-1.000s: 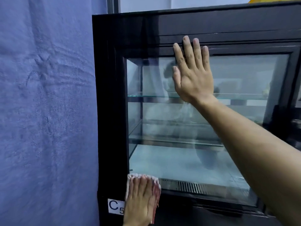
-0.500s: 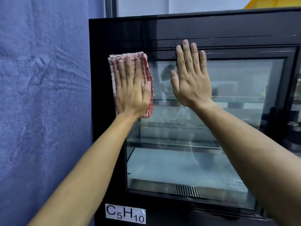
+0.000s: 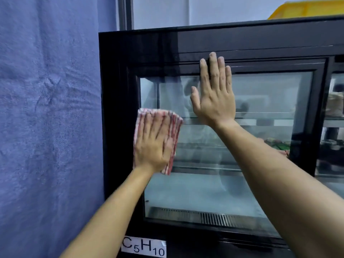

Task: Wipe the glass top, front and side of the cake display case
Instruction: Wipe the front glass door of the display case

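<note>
Standing by the black-framed glass cake display case (image 3: 221, 41), which sat hard against a blue textured wall covering (image 3: 50, 118). The left hand (image 3: 151, 146) lay flat with straight fingers, pressing a folded red-and-white checked cloth (image 3: 172, 125) onto the front glass pane (image 3: 270, 94) at its left edge, about mid-height and partly over the dark frame; nothing clenched, the cloth simply trapped between palm and glass. The right hand (image 3: 214, 97) was released and spread, palm flat on the upper part of the same pane, fingertips reaching over the top frame strip, apparently as a brace. Judgement on the step: the front pane was being wiped; to do it well the palm pressure should stay even across the whole cloth, strokes should overlap and run fully into the corner by the frame, and the bracing hand would leave prints where it rested, so that patch needs a pass too. The cloth was folded into an oblong, its long axis close to vertical, leaning slightly, its upper short edge pointing up along the fingers and its lower corner showing past the wrist. Inside the case, glass shelves (image 3: 260, 116) and a metal vent grille (image 3: 214, 218) at the bottom were visible. A white label reading C5H10 (image 3: 144, 247) was stuck on the lower frame. A yellow plastic crate (image 3: 307, 8) showed above the top.
</note>
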The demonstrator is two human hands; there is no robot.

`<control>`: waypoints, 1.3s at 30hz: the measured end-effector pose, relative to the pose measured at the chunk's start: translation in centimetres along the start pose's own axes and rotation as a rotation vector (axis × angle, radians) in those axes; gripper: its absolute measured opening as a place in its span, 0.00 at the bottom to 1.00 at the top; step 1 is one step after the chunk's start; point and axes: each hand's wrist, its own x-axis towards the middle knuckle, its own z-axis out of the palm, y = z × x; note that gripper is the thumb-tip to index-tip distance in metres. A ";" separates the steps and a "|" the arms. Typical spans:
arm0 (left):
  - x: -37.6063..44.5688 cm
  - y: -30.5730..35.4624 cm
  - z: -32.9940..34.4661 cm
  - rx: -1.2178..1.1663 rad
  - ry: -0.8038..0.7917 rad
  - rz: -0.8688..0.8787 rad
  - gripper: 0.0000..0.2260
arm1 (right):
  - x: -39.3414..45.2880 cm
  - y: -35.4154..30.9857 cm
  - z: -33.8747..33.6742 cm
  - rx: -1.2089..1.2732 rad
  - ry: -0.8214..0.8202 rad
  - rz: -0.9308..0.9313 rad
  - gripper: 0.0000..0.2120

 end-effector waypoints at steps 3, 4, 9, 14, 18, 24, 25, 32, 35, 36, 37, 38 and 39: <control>10.0 -1.7 -1.7 0.048 0.089 -0.089 0.29 | 0.0 -0.4 -0.4 0.000 -0.005 0.098 0.34; 11.8 -2.1 -1.9 0.051 0.108 -0.119 0.30 | -0.4 -0.4 -0.4 0.001 -0.007 0.106 0.33; 9.4 -1.0 -1.1 0.062 0.124 -0.200 0.31 | -4.3 -0.1 -0.4 -0.001 -0.065 0.001 0.32; 1.3 0.9 0.1 0.031 0.084 -0.210 0.31 | -4.3 -0.1 -0.3 0.001 -0.081 0.001 0.32; -14.9 5.5 2.5 -0.029 -0.178 -0.125 0.31 | -4.6 0.0 -0.6 -0.001 -0.086 0.004 0.32; -20.7 5.2 2.6 -0.044 -0.425 0.023 0.27 | -4.6 -0.1 -0.6 -0.014 -0.087 0.002 0.32; -16.8 4.4 2.2 -0.045 -0.303 0.029 0.27 | -4.6 -0.1 -0.7 -0.009 -0.092 0.001 0.32; 13.0 -1.3 -2.2 0.013 0.089 -0.121 0.30 | -4.6 0.9 -1.1 0.078 -0.125 -0.042 0.31; 13.8 -0.4 -1.8 0.031 0.117 -0.138 0.30 | -4.9 1.6 -1.2 0.038 -0.133 -0.078 0.30; 11.9 0.4 -1.3 0.027 0.121 -0.123 0.30 | -5.1 1.7 -1.3 0.028 -0.136 -0.078 0.30; 9.1 1.5 -0.8 0.018 0.115 -0.099 0.30 | -5.4 1.9 -1.3 0.025 -0.140 -0.075 0.30; 5.5 2.4 0.0 -0.004 0.080 -0.065 0.30 | -5.8 2.0 -1.3 0.026 -0.143 -0.068 0.30; 1.2 3.3 0.9 -0.024 0.021 -0.032 0.30 | -6.3 2.1 -1.4 0.031 -0.142 -0.066 0.30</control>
